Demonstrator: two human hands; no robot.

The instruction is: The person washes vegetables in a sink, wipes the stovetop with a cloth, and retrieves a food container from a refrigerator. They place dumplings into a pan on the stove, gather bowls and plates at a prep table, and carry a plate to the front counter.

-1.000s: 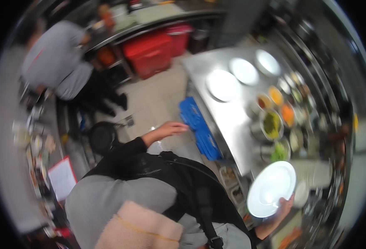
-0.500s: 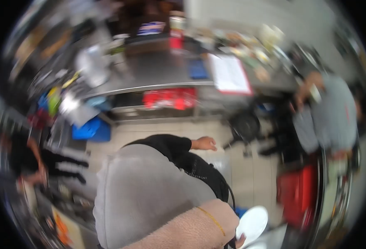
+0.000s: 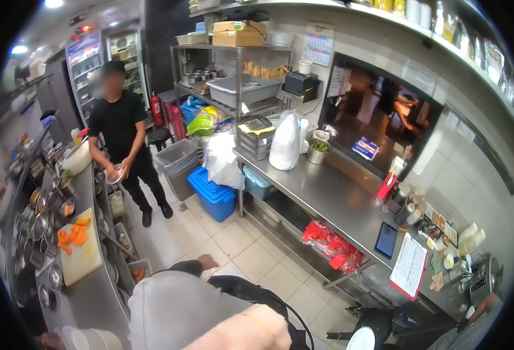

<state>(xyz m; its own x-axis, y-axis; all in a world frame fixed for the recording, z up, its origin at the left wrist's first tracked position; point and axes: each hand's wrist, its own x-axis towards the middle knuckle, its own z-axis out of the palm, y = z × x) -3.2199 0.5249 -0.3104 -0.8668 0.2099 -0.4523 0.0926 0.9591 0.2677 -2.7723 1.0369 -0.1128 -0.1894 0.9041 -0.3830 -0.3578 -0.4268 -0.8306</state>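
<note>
My left hand hangs low over the tiled floor, at the end of a dark sleeve beside my grey clothing. Small and soft in the picture, its fingers look loosely stretched out with nothing in them. A white plate shows in part at the bottom edge, right of my body. My right hand is out of sight, so I cannot tell whether it holds that plate.
A steel counter on the right carries a tablet and clipboard. A blue bin stands on the floor. On the left, a co-worker holds a bowl by a worktop with a cutting board. Another person is lower right.
My view has swung left and up, bringing the co-worker and shelves into sight. My right hand, earlier gripping the plate, has left the picture. Less of the plate shows now.
</note>
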